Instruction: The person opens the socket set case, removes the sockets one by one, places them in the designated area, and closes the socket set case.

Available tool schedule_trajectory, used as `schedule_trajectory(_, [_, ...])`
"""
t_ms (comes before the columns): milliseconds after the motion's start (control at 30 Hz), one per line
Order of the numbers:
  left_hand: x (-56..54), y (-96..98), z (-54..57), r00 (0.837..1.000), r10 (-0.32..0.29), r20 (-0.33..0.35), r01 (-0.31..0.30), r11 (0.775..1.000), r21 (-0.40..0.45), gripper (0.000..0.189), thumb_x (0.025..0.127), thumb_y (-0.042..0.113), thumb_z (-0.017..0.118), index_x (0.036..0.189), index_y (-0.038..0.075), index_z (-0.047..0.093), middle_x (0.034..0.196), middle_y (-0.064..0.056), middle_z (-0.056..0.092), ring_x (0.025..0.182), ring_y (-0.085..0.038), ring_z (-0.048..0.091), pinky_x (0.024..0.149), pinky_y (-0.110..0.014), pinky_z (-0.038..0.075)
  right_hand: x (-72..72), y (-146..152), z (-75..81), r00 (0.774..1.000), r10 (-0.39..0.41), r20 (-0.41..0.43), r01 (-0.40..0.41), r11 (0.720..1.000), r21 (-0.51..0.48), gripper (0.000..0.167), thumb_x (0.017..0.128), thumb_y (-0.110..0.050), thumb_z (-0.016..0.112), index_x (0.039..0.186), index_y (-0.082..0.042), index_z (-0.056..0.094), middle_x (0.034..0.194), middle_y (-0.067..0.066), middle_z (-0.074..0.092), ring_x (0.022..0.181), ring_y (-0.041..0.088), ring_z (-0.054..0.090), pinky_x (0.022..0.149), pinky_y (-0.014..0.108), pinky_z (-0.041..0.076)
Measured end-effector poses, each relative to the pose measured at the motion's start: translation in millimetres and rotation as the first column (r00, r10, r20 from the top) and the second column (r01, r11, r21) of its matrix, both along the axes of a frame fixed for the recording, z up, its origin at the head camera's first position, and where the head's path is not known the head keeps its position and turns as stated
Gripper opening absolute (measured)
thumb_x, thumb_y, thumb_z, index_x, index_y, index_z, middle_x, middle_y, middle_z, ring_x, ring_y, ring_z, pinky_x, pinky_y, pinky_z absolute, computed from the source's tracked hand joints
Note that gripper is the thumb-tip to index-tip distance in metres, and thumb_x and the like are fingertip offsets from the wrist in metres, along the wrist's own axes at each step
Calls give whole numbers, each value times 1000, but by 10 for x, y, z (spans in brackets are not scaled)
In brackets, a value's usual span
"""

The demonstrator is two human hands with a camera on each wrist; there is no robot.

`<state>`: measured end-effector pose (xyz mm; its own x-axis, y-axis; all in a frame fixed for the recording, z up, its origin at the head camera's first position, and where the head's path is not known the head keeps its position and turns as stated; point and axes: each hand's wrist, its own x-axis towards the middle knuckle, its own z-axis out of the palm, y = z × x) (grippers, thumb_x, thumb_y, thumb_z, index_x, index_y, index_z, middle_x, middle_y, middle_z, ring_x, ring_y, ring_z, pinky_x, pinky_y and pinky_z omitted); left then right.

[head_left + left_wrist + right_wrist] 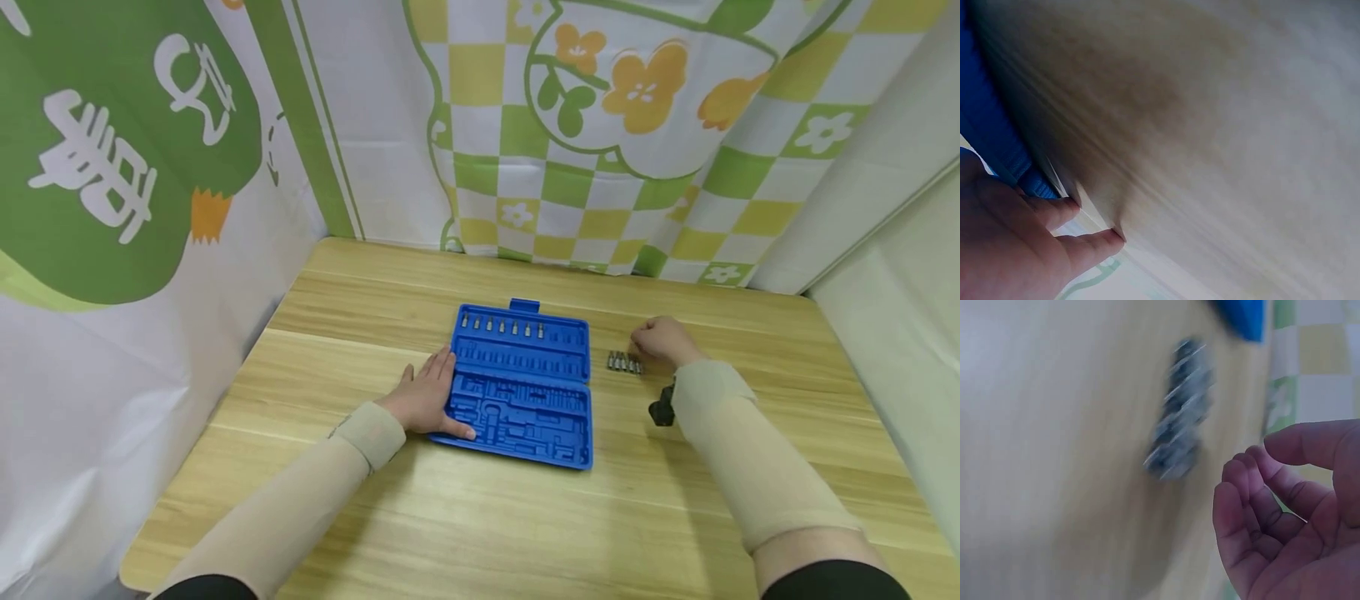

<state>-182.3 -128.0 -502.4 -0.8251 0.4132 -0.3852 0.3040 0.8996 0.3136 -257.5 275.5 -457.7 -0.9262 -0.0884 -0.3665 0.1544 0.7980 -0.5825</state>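
A blue plastic tool case (525, 457) lies unfolded on the table, with a row of several small metal bits (502, 327) standing in its upper half. My left hand (427, 398) rests along the case's left edge, thumb over the front rim; in the left wrist view two fingertips (1116, 237) touch the tabletop beside the case. To the right of the case, a tight row of loose metal bits (624, 362) lies on the table. Just beyond it hovers my right hand (664, 340). Its fingers are loosely bent, the thumb near the index fingertip, with nothing visible between them.
The case's lower half has moulded recesses (517, 421), and a latch tab (524, 306) sticks out at its far edge. A dark wrist camera (662, 408) hangs under the right wrist. A patterned curtain (592, 200) borders the wooden table's (480, 533) far edge.
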Motion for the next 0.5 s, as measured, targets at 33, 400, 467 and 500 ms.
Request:
schedule_trajectory(33, [-3, -1, 2, 1000, -2, 0, 2, 1000, -3, 139, 77, 78, 73, 164, 0, -2, 171, -16, -8, 157, -34, 0, 121, -64, 8, -19, -61, 35, 1000, -2, -2, 2, 1000, -22, 25, 102, -13, 46, 91, 4, 60, 77, 7, 60, 68, 19, 52, 71, 36, 47])
schedule_trajectory(400, [37, -89, -40, 998, -19, -53, 17, 999, -38, 141, 73, 83, 71, 164, -1, 3, 172, -17, -5, 158, -33, -1, 121, -62, 14, -201, -924, 20, 997, -75, 18, 77, 970, -233, 34, 106, -10, 50, 127, 14, 59, 115, 23, 63, 104, 32, 64, 94, 43, 55])
schedule_trajectory(467, [39, -84, -52, 996, -33, -78, 30, 999, -36, 142, 72, 84, 71, 164, -2, 6, 172, -17, -4, 158, -33, 0, 122, -62, 14, -222, -1034, -15, 997, -80, 11, 81, 972, -221, 32, 105, -10, 52, 124, 13, 62, 112, 21, 65, 102, 30, 65, 92, 41, 56])
schedule_trajectory(500, [36, -77, -53, 995, -38, -91, 36, 999, -27, 142, 71, 84, 71, 164, -3, 8, 171, -18, -3, 157, -34, 0, 121, -62, 14, -234, -1079, -34, 997, -81, 5, 81, 975, -206, 29, 105, -10, 54, 121, 12, 64, 109, 19, 66, 99, 28, 66, 90, 39, 57])
